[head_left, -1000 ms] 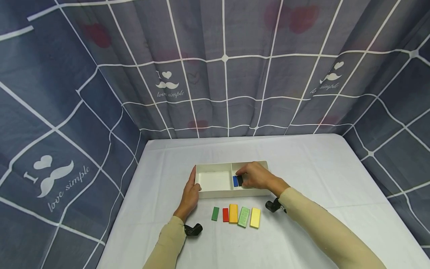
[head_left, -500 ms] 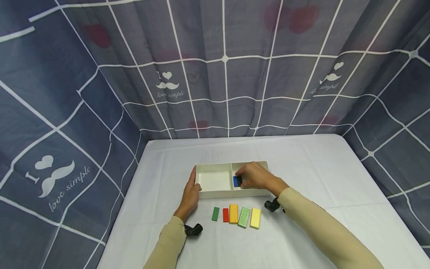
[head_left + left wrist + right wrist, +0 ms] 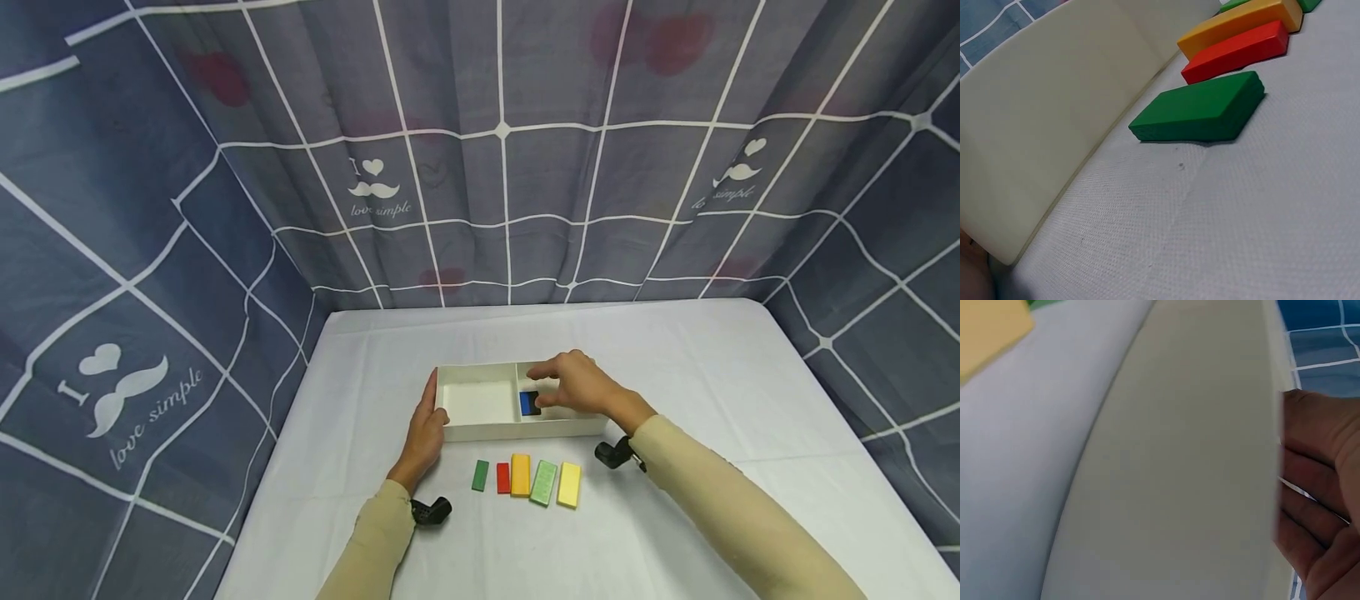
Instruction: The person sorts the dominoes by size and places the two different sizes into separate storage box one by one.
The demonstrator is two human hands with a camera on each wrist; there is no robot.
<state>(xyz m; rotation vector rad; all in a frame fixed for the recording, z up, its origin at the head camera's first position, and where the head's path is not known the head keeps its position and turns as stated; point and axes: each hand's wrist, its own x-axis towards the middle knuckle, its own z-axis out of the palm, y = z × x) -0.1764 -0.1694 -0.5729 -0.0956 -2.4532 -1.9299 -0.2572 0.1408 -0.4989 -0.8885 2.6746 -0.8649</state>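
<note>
A cream-white box (image 3: 517, 431) with two compartments stands on the table. My left hand (image 3: 426, 429) grips its left end, fingers along the outer wall and thumb at the front corner. In the right compartment, against the divider, a blue block (image 3: 524, 403) and a black block (image 3: 534, 400) lie side by side. My right hand (image 3: 585, 387) is over that compartment, thumb and index finger spread apart, the thumb tip right at the black block. From the right wrist view, the box wall hides the fingertips and the blocks.
In front of the box a row of blocks lies on the white cloth: dark green (image 3: 480, 475), red (image 3: 503, 478), orange (image 3: 521, 476), light green (image 3: 543, 483) and yellow (image 3: 568, 486). A grey checked curtain (image 3: 465, 183) surrounds the table (image 3: 375, 358).
The black block has come against the blue one. My right hand's fingers have then spread and lifted off it slightly. The left hand stays on the box end.
</note>
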